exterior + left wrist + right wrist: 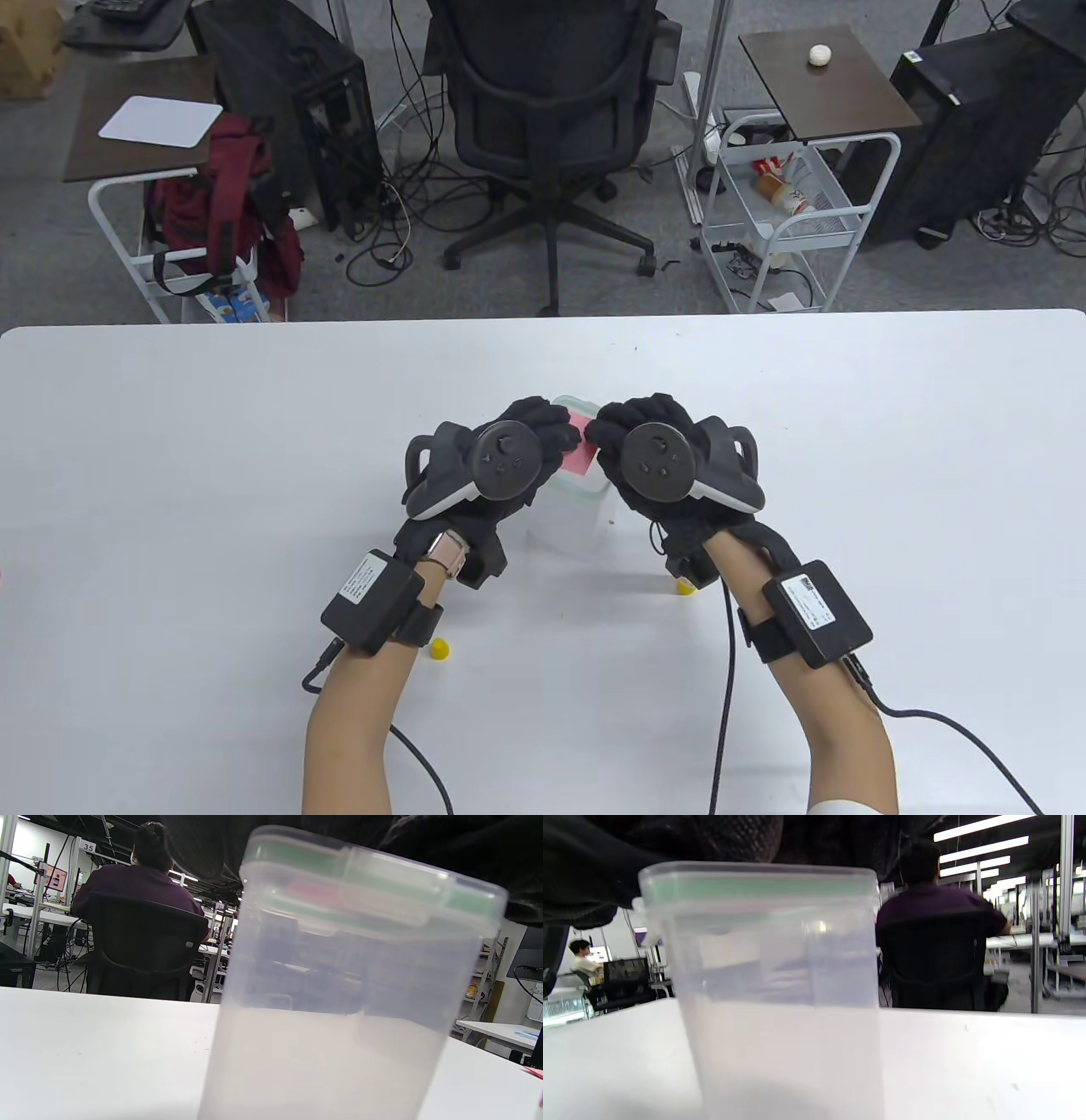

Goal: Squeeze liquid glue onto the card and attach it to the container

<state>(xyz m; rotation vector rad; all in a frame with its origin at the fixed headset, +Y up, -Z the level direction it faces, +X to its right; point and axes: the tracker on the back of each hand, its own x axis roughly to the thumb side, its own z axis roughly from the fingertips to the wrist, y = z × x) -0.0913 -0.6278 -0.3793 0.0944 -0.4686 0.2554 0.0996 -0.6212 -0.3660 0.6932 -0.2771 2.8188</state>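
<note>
A tall translucent plastic container with a green-sealed lid stands on the white table. A pink card lies flat on the lid. My left hand presses bent fingers on the card's left edge. My right hand presses bent fingers on its right edge. The fingertips are hidden under the knuckles. The left wrist view shows the container close up, the card a red blur through the lid, and glove above. The right wrist view shows the container under the glove.
A small yellow cap lies on the table by my left forearm. Another yellow piece shows under my right wrist; I cannot tell what it is. An office chair and carts stand beyond the far table edge.
</note>
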